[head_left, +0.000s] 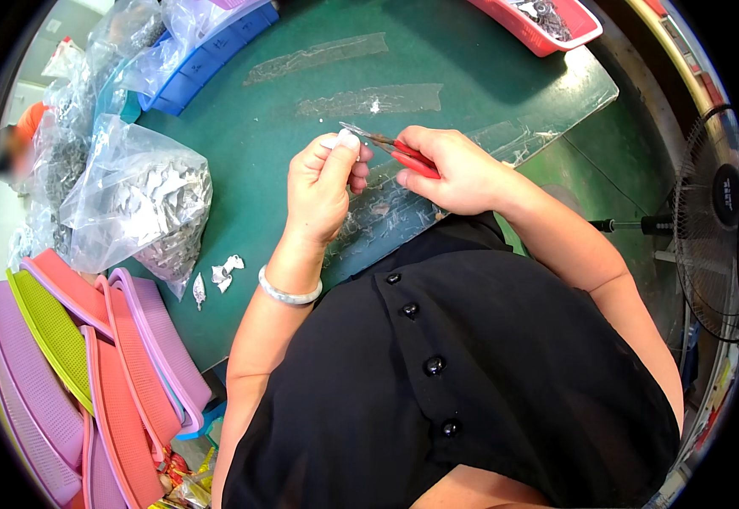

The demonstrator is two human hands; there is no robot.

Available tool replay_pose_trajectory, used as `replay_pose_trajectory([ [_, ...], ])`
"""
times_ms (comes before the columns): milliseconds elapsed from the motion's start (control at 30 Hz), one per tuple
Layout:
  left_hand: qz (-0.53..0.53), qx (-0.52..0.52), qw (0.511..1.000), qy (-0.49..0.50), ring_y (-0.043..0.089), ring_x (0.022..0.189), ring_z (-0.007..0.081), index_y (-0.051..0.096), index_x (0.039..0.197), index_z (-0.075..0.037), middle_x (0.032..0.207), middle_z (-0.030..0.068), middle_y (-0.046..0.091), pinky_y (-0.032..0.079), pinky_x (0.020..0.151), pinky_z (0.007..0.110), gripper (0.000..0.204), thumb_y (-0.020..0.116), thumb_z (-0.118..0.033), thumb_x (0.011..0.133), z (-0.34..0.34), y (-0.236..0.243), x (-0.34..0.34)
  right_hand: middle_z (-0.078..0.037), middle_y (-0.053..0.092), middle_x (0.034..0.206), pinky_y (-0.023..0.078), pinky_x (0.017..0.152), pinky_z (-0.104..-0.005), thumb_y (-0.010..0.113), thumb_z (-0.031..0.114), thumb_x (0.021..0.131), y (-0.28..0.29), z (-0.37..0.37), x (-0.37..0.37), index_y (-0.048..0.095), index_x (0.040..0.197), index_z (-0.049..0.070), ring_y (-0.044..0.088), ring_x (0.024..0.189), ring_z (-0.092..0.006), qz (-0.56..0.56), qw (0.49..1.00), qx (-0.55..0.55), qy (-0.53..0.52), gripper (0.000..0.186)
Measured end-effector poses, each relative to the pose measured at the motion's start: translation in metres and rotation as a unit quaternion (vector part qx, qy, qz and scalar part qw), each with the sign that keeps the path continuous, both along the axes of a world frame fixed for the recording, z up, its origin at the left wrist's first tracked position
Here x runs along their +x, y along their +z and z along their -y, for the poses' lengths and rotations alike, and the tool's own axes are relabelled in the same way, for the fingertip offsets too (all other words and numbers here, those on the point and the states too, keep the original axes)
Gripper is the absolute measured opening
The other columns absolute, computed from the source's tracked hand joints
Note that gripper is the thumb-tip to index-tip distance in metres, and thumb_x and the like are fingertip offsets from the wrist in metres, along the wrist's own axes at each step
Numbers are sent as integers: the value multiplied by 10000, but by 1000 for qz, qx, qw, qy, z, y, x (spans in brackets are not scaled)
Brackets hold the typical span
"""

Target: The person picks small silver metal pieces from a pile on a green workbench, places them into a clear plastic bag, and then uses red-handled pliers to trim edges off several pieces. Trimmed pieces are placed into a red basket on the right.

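My left hand (pixel 323 185) is over the green table, its thumb and fingers closed on a small white piece (pixel 348 139) whose shape is mostly hidden. In my right hand (pixel 458 172) is a pair of red-handled nippers (pixel 417 159). Their metal jaws point left and reach the white piece at my left fingertips; whether the jaws touch it I cannot tell. To the left of my left hand, a clear plastic bag (pixel 166 199) bulges with many small grey-white pieces. Two loose pieces, one larger scrap (pixel 227 271) and one narrow one (pixel 199 291), lie on the tabletop near it.
Strips of clear tape (pixel 369 101) cross the green table (pixel 259 127). A blue tray (pixel 208 64) with plastic bags stands far left, a red basket (pixel 547 34) far right. Purple, red and green baskets (pixel 132 365) crowd the lower left. A fan (pixel 708 204) stands right; someone in orange (pixel 30 121) is left.
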State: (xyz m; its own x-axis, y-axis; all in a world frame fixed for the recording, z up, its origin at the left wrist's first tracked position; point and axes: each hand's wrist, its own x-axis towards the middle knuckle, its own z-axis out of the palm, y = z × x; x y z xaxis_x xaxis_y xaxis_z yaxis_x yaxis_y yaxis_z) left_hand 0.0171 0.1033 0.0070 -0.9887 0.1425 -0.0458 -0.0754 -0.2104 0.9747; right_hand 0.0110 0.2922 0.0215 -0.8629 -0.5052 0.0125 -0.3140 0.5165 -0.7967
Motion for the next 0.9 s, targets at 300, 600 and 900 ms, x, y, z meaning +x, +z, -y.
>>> replay_pose_trajectory([
  [300, -44, 17, 998, -42, 451, 560, 70, 569, 762, -19, 636, 2, 519, 379, 528, 215, 215, 480, -168, 889, 0, 10, 0, -83, 480, 705, 401, 610, -288, 610, 127, 760, 7, 3, 5, 486, 931, -14, 447, 656, -150, 61, 997, -51, 8, 253],
  [600, -97, 4, 993, -67, 358, 521, 87, 524, 754, 3, 592, 22, 448, 309, 500, 233, 239, 420, -158, 899, 3, 18, 12, -33, 467, 671, 372, 578, -264, 583, 87, 698, 13, 0, 15, 504, 848, -22, 430, 634, -113, 176, 966, -180, 58, 202],
  [900, -85, 9, 993, -76, 402, 533, 78, 549, 763, 4, 612, 20, 483, 331, 500, 219, 242, 444, -171, 894, 4, 15, 11, -25, 489, 691, 382, 594, -254, 570, 67, 668, 6, -1, 13, 522, 890, -24, 445, 651, -97, 258, 935, -228, 78, 244],
])
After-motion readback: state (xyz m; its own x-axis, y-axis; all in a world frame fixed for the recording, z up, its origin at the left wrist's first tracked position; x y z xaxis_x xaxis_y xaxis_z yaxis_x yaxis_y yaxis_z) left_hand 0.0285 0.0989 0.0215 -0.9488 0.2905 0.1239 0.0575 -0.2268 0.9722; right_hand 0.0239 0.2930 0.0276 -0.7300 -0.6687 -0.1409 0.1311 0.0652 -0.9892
